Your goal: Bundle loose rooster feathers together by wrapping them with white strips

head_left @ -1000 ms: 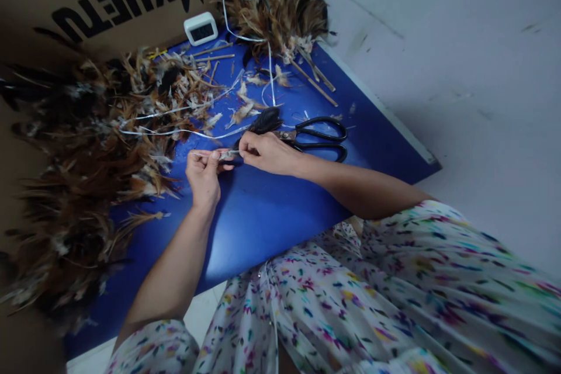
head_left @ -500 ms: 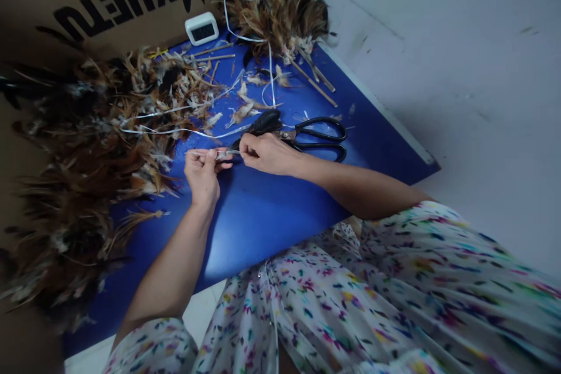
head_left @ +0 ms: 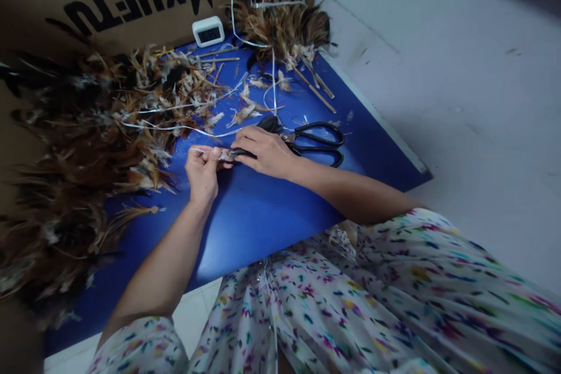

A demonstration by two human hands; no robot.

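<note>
My left hand (head_left: 204, 172) pinches the pale base of a small feather bundle (head_left: 225, 155) above the blue table (head_left: 258, 216). Close beside it on the right, my right hand (head_left: 265, 151) has its fingers closed around the dark feathers of this bundle; part of them is hidden under the fingers. Black-handled scissors (head_left: 319, 146) lie just right of my right hand, their blades hidden behind it. A white strip (head_left: 188, 128) runs across the table behind both hands.
Loose brown feathers (head_left: 87, 152) cover the left side. Behind them stand a cardboard box (head_left: 123, 0) and a small white clock (head_left: 208, 31). A large feather bundle on sticks (head_left: 284, 23) lies at the back. Thin sticks (head_left: 313, 90) point toward the scissors.
My right hand has shifted slightly left, and its fingers now lie over the dark part of the bundle. My left hand keeps its pinch. The whole view has moved a little.
</note>
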